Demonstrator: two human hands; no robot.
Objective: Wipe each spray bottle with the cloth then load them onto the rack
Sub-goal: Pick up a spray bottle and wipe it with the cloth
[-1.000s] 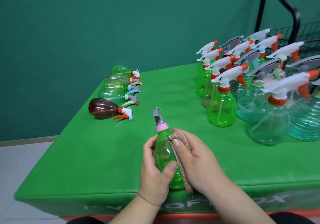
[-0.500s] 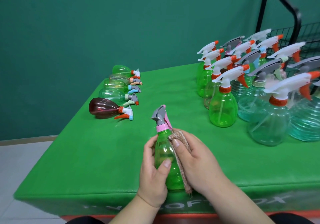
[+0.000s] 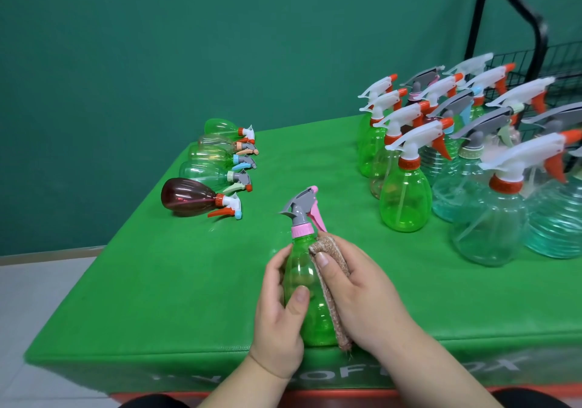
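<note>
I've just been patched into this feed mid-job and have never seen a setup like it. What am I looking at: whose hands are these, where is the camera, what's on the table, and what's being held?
There is no machine here: a person works bare-handed. The single picture comes from a camera worn on their head, looking forward and down. The left hand grips a green bottle with a pink collar, upright near the table's front edge. The right hand holds a brownish cloth against the bottle's side. On the green table, five bottles lie on their sides at the far left, the nearest a dark red bottle. A crowd of upright bottles stands at the right. Behind them a black wire rack is partly in view.
</note>
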